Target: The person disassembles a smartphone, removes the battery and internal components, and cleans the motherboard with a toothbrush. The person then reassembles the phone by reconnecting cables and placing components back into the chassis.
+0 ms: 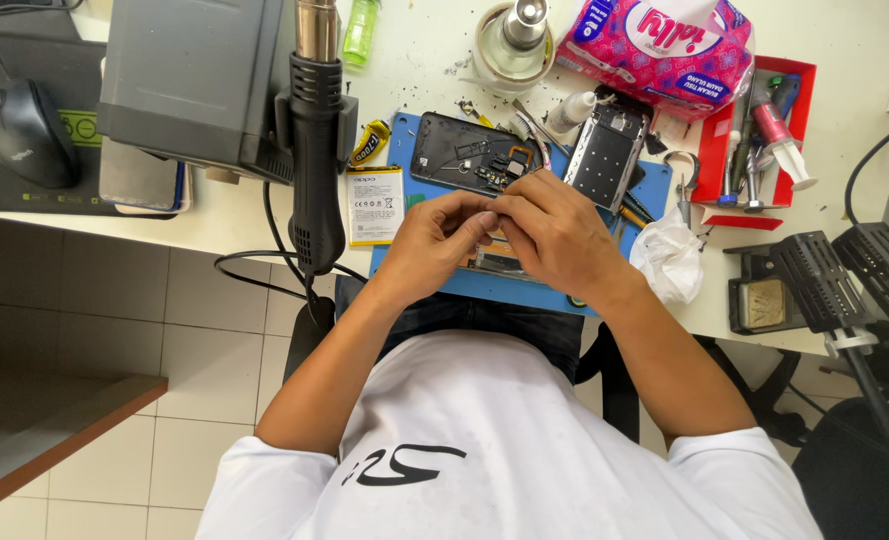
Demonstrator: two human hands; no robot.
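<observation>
The phone already lies in pieces on the blue mat (554, 292): the opened black phone body (461, 152) sits at about 11 o'clock from the hands, the bare metal frame (606, 156) at about 1 o'clock, and the white battery (375, 205) rests off to 9 o'clock, out of the phone. So, judging by that, the stripping down looks done or nearly so, while nothing is back together; the parts are apart from one another and the black heat gun (316, 150) hangs in its holder, not in use

Both hands meet over the middle of the mat, close above the worktop. The left hand (434, 235) is curled, its fingertips pinched narrow toward the right hand (554, 232), which is likewise closed down, fingers bunched. They seem to hold some small part between them, but it is hidden by the fingers and I cannot tell what it is. A thin dark piece (499, 263) lies on the mat just beneath them
</observation>
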